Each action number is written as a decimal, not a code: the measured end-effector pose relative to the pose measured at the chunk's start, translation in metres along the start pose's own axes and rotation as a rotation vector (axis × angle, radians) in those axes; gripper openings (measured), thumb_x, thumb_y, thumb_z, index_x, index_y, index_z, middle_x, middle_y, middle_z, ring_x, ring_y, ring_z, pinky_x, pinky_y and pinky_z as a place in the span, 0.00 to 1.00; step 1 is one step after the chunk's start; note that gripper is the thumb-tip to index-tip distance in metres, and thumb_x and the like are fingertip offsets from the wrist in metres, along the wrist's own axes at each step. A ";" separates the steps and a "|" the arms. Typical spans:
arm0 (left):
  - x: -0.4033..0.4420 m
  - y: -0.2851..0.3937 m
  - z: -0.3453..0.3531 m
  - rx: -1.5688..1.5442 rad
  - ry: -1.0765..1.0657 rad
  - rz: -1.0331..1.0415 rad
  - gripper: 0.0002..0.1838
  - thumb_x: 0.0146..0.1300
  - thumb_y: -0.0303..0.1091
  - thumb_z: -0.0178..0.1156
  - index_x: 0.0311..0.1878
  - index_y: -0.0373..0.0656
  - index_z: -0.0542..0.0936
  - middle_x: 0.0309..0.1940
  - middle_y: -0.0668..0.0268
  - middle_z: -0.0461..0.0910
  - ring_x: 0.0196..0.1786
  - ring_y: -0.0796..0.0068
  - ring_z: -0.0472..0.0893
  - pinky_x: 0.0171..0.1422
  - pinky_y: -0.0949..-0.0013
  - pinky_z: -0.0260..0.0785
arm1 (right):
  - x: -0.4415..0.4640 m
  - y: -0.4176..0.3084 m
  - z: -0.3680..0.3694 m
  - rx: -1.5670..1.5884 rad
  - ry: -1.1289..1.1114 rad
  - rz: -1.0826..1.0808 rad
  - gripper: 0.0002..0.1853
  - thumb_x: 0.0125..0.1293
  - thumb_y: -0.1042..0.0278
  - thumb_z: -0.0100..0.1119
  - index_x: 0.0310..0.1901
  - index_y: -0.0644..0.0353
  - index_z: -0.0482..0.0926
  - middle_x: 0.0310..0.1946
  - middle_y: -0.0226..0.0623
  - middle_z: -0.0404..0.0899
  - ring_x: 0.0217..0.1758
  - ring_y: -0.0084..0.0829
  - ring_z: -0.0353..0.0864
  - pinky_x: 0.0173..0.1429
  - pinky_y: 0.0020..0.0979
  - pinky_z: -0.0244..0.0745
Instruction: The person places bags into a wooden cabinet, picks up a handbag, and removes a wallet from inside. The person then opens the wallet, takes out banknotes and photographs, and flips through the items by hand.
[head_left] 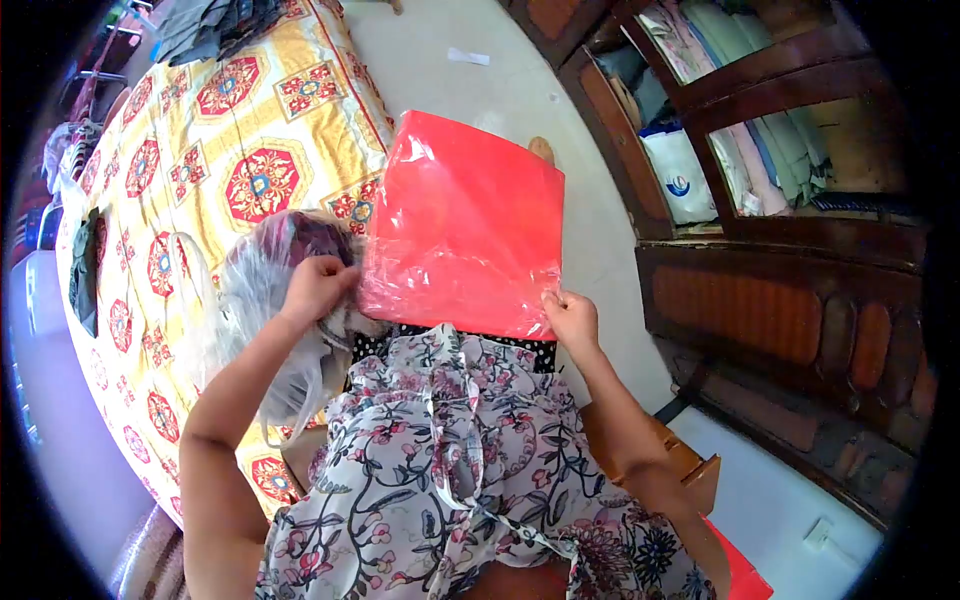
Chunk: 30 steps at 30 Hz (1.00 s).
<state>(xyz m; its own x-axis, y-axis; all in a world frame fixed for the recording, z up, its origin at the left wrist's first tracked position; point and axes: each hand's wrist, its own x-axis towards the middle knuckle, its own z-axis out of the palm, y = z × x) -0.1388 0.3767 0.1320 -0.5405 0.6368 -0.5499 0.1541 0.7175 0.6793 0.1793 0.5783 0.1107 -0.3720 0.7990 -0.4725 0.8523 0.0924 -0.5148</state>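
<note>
A flat red sheet or folder in clear, shiny plastic lies tilted above my lap. At its lower right corner, my right hand pinches the edge. My left hand is closed at the lower left edge, its fingertips pressed together by the plastic. Beside and under my left hand sits a translucent plastic bag with dark purple and other cloth showing inside.
A bed with a yellow, red and white patterned sheet stands at the left, with dark folded clothes at its far end. A dark wooden cabinet with folded cloth stands at the right. Pale floor shows between them.
</note>
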 end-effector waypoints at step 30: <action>0.033 0.116 -0.002 -1.150 -0.452 -0.318 0.18 0.58 0.39 0.51 0.45 0.33 0.72 0.36 0.56 0.77 0.37 0.66 0.79 0.44 0.65 0.73 | 0.048 -0.077 -0.088 -0.516 -0.014 -0.913 0.28 0.45 0.71 0.58 0.53 0.53 0.68 0.37 0.41 0.75 0.42 0.42 0.74 0.46 0.37 0.68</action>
<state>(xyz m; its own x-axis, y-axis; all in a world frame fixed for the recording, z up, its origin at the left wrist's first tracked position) -0.1402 0.4801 0.1937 -0.0580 0.6841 -0.7271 -0.8543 0.3429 0.3907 0.1281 0.6618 0.1908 -0.9542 0.2911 -0.0682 0.2975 0.9018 -0.3135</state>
